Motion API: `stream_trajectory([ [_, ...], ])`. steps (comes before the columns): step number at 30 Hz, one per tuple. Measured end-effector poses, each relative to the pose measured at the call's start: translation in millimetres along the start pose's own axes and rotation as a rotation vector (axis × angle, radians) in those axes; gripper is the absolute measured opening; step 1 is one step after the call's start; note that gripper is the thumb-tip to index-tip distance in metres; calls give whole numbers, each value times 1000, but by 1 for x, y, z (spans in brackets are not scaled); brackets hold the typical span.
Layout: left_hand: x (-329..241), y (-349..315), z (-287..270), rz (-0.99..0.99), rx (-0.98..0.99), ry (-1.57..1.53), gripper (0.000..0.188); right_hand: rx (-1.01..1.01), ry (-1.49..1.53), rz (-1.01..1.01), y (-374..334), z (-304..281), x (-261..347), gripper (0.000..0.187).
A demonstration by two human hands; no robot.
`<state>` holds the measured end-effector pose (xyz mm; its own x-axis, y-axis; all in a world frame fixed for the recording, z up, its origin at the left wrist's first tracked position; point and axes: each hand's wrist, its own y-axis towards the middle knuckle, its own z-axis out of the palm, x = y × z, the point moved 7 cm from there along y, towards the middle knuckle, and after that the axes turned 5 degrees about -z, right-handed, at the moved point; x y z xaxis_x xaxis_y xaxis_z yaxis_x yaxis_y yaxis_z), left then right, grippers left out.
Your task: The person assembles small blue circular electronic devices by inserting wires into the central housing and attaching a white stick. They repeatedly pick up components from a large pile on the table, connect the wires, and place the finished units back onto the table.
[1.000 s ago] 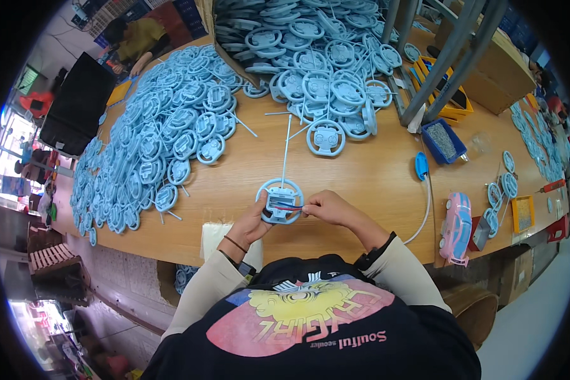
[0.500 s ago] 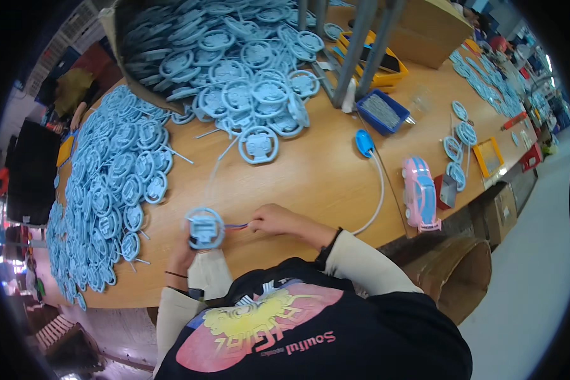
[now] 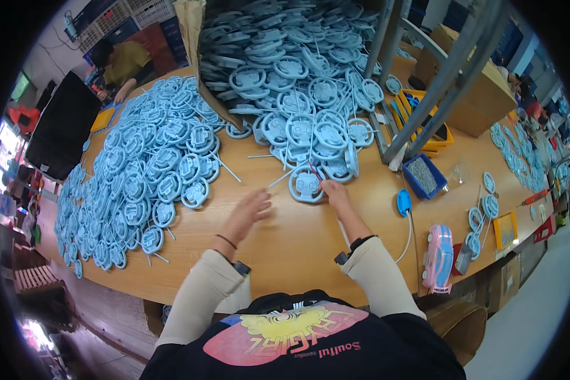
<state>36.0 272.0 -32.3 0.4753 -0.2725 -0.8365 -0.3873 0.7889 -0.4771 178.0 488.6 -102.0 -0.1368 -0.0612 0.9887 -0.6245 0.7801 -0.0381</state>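
My left hand (image 3: pixel 252 209) is over the table, blurred by motion, its fingers stretched and nothing visible in them. My right hand (image 3: pixel 337 192) is closed on a thin red stick-like thing (image 3: pixel 315 171), whose kind I cannot make out. Its fingertips lie at the right rim of a light blue toy steering wheel (image 3: pixel 306 185) at the front of the middle heap; whether they grip the rim too is unclear. Many more such wheels with thin stems make up the left heap (image 3: pixel 136 171) and spill from a cardboard box (image 3: pixel 190 38).
A metal stand (image 3: pixel 430 82) rises behind a blue tray of small grey parts (image 3: pixel 424 176). To the right are a blue oval device (image 3: pixel 403 202) with a white cable, a pink toy car (image 3: pixel 438 258) and a yellow frame (image 3: pixel 505 230). Another person (image 3: pixel 123 66) sits at the far left.
My left hand has let go of the wheel it held and moved up and right. My right hand has moved forward and right to the front wheel of the middle heap. The view has shifted.
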Motion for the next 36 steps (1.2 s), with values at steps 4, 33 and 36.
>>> stream_trajectory([
  [4, -21, -3, 58, 420, -152, 803, 59, 225, 66, 46, -31, 36, 30, 21],
  [33, 18, -62, -18, 125, -114, -289, 23, 592, -300, 3, -113, 54, 96, 29],
  [36, 21, -59, -16, 149, -99, -332, 25, 656, -308, -2, -114, 59, 102, 29],
])
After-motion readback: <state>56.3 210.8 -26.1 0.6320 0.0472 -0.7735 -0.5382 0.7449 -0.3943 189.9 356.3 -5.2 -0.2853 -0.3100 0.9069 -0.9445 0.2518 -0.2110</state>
